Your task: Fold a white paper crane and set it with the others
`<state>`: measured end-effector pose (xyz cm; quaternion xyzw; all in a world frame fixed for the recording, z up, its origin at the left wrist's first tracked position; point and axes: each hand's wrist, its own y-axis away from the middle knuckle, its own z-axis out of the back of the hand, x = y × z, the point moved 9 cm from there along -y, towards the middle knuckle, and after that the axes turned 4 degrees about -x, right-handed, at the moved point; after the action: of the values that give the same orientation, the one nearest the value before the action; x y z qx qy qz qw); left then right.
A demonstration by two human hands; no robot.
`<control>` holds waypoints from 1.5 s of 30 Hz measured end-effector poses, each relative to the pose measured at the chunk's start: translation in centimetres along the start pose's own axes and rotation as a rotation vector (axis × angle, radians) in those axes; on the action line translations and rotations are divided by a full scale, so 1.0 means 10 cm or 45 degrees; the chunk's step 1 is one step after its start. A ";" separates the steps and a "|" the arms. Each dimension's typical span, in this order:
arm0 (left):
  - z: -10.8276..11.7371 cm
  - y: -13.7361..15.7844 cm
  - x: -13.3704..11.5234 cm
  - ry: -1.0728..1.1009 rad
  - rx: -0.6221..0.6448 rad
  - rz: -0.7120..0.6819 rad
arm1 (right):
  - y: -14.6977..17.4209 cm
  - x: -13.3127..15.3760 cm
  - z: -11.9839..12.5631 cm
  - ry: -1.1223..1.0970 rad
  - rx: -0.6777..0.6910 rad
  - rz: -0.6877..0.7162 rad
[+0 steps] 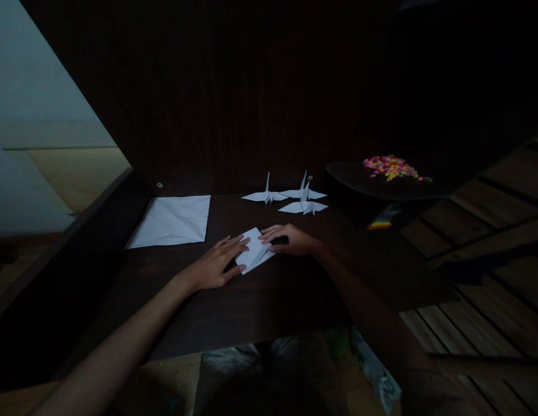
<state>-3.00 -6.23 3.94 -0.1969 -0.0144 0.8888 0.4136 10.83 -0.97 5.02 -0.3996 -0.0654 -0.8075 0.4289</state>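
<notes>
A small folded sheet of white paper lies flat on the dark tabletop, one flap slightly raised on its right side. My left hand rests on the paper's left part with fingers spread. From the right, my right hand touches the upper right edge, its fingers laid over the paper and its thumb by the flap. Behind the hands stand three white paper cranes: one on the left, one at the back and one in front.
A larger creased white sheet lies on the left, beside the desk's raised side panel. Small colourful pieces are heaped on a raised corner shelf at right. A dark upright board closes off the back.
</notes>
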 end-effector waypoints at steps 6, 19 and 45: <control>-0.03 0.00 -0.02 -0.033 0.010 -0.013 | -0.06 0.02 0.02 0.120 -0.158 0.043; -0.06 -0.02 -0.10 -0.052 -0.060 -0.020 | -0.17 0.00 -0.15 0.522 -0.312 -0.140; -0.12 -0.05 -0.11 -0.040 -0.087 -0.010 | -0.19 -0.03 -0.16 0.551 -0.373 -0.339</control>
<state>-1.55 -6.86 3.32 -0.1970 -0.0522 0.8891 0.4099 8.59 -0.30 4.15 -0.2636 0.0930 -0.9240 0.2610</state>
